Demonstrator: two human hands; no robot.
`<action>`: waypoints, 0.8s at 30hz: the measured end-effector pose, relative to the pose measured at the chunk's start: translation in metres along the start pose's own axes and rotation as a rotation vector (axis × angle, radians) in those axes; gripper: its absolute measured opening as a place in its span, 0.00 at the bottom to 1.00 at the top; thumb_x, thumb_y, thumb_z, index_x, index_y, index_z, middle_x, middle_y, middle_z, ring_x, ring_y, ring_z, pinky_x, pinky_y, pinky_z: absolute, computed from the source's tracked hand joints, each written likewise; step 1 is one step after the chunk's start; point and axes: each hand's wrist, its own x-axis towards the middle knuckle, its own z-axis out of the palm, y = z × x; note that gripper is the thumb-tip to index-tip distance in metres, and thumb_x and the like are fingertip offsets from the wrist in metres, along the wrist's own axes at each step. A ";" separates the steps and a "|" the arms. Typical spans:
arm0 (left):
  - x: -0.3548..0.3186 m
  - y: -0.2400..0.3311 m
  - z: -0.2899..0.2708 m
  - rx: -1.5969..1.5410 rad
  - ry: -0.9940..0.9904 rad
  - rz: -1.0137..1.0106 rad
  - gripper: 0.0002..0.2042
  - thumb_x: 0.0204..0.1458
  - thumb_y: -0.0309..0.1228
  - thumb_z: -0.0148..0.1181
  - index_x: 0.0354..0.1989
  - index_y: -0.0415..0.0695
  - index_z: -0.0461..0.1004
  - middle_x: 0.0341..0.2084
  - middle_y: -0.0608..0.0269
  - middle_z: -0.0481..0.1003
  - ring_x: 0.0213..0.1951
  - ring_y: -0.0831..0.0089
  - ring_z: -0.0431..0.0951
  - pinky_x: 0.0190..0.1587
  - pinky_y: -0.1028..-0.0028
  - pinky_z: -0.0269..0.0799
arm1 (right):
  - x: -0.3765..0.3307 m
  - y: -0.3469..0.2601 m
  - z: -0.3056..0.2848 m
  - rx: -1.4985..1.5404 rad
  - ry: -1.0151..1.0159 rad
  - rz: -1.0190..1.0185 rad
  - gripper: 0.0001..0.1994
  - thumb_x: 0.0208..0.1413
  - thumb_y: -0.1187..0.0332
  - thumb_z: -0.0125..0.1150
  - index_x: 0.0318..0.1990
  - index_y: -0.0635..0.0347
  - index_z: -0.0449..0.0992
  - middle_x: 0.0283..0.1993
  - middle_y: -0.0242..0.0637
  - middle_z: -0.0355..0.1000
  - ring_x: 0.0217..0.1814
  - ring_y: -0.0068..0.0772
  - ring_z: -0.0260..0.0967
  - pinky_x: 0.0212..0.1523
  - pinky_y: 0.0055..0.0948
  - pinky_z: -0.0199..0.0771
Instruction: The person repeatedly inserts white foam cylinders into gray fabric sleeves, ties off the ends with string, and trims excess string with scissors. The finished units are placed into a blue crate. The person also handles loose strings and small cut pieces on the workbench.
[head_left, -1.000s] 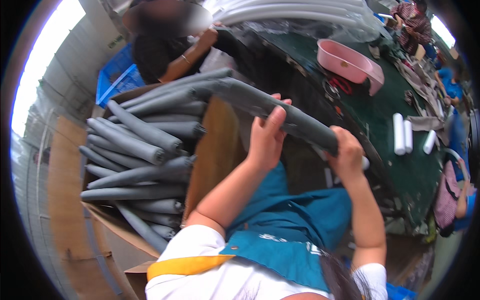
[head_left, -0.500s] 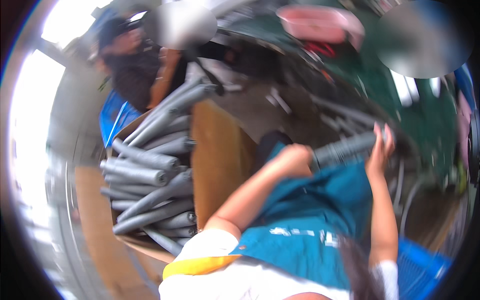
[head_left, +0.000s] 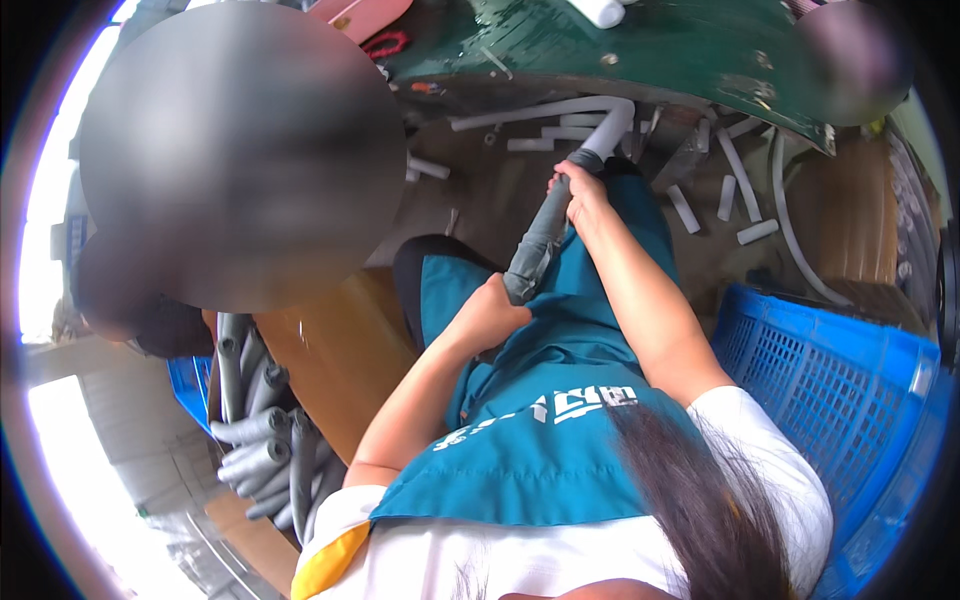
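A wrinkled grey tube lies slantwise across my lap, over the teal apron. My left hand is closed round its near end. Farther up, the fingers of my right hand wrap round the tube close to its far end. Out of that far end comes a white tube, which appears to bend sharply to the left above the floor. How far the white tube reaches inside the grey one is hidden.
At left, a cardboard box holds several grey tubes. White tube pieces litter the floor ahead, below a green worktable. A blue plastic crate stands at my right. Another person's dark sleeve shows at left.
My view has turned toward the right, so the box now sits farther left. The grey tube has swung from nearly level to slanting away from me, both hands still on it.
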 end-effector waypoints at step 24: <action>-0.104 -0.024 -0.025 0.088 0.067 -0.253 0.19 0.46 0.31 0.58 0.46 0.39 0.65 0.31 0.40 0.76 0.36 0.46 0.78 0.40 0.57 0.71 | -0.082 0.025 0.060 -0.149 -0.148 0.256 0.09 0.45 0.72 0.64 0.32 0.64 0.71 0.27 0.42 0.69 0.29 0.36 0.71 0.36 0.40 0.80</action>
